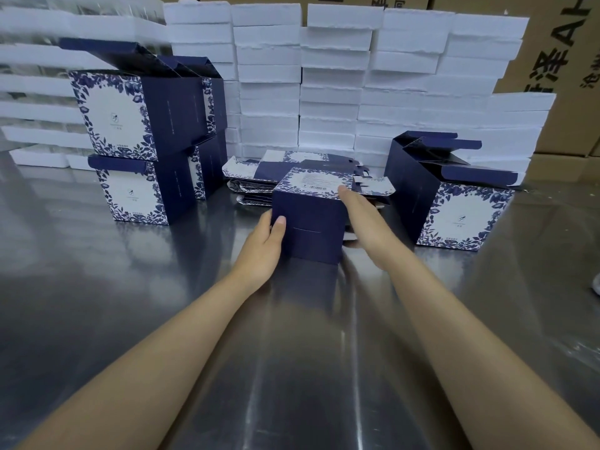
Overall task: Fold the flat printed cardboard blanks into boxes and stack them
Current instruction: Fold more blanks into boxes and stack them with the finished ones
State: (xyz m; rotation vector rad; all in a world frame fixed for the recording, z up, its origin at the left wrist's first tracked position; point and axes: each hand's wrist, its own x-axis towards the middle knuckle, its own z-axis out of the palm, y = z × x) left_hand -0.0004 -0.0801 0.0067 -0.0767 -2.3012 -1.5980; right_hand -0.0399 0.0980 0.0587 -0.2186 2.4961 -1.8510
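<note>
On the worktop (97, 303), the stack (146, 138) lies far left. The box (308, 228) stands centred. The left hand (263, 245) grips its near-left corner; the right hand (367, 222) lies flat along its right side.

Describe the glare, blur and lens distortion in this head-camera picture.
Head view: bright streaks of glare and reflections run along the metal table; the white foam stacks are washed out and soft, blurriest at the upper left; the wide lens tilts the folded boxes outward; the box in hand and both hands, left hand and right hand, are fairly sharp.
</note>
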